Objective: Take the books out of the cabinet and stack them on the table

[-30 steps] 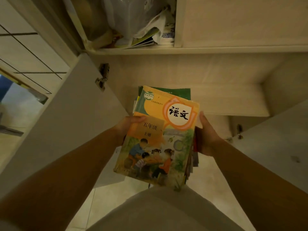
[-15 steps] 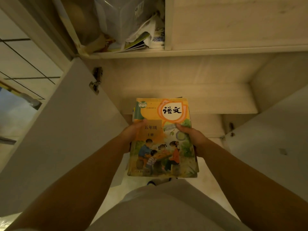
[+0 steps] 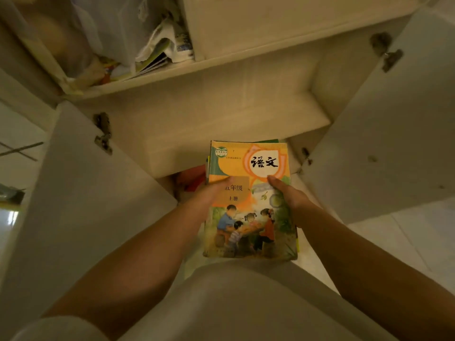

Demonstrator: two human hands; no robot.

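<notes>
I hold a stack of books (image 3: 248, 217) in front of the open cabinet (image 3: 221, 114). The top one is an orange and green schoolbook with a picture of children at a table. My left hand (image 3: 211, 193) grips the stack's left side, thumb on the cover. My right hand (image 3: 290, 195) grips the right side, thumb on the cover too. Green and yellow edges of lower books peek out under the top one. The table is not in view.
Both cabinet doors stand open: left door (image 3: 81, 193) and right door (image 3: 384, 134). The upper shelf (image 3: 172, 70) holds plastic bags and loose booklets. Something red (image 3: 192, 178) lies low in the cabinet behind the stack. Pale floor tiles (image 3: 418, 237) lie at the right.
The stack has been squared up and now sits straight; my right thumb came over onto the cover. The view shifted, showing more of the right door.
</notes>
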